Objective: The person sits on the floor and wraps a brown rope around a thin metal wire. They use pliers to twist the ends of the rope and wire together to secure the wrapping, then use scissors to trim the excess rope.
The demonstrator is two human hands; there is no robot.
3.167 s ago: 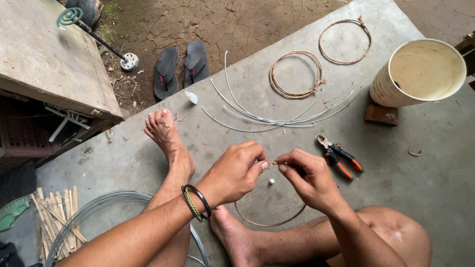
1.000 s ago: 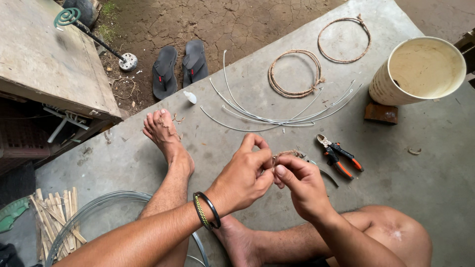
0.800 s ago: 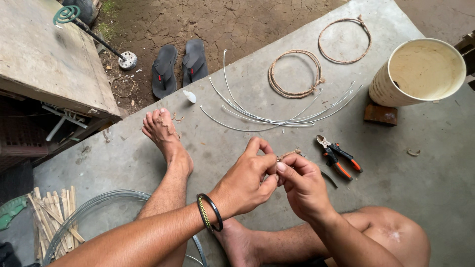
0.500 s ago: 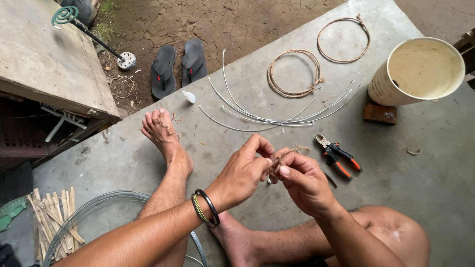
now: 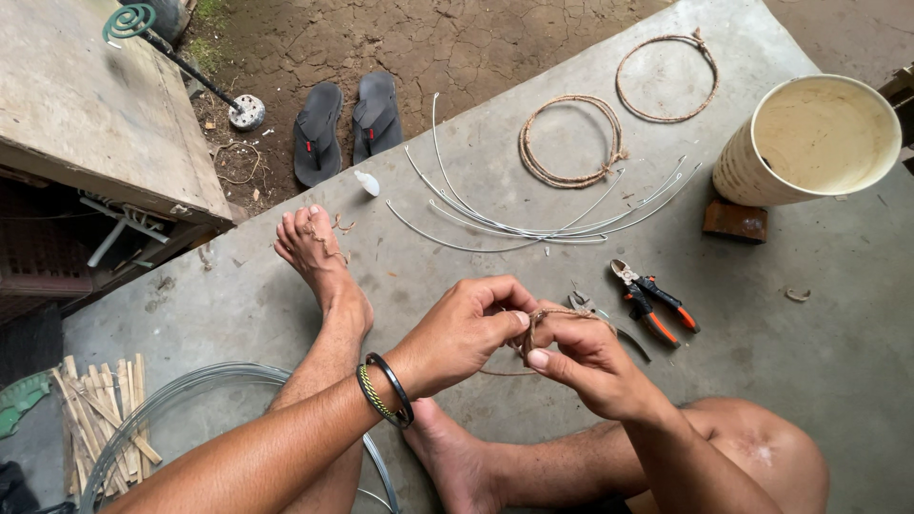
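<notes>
Outdoor craft spot: concrete slab [image 5: 286,295], pliers [image 5: 657,303], wire [image 5: 514,224].

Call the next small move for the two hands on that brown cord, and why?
Probably pull the wrap snug. Left hand and right hand both pinch the brown cord at chest height, with a loose strand sagging below it. The cutters lie untouched on the concrete slab, so trimming looks premature.

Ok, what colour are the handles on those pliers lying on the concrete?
Black with orange-red grips on the pliers, clearest in the head view.
</notes>
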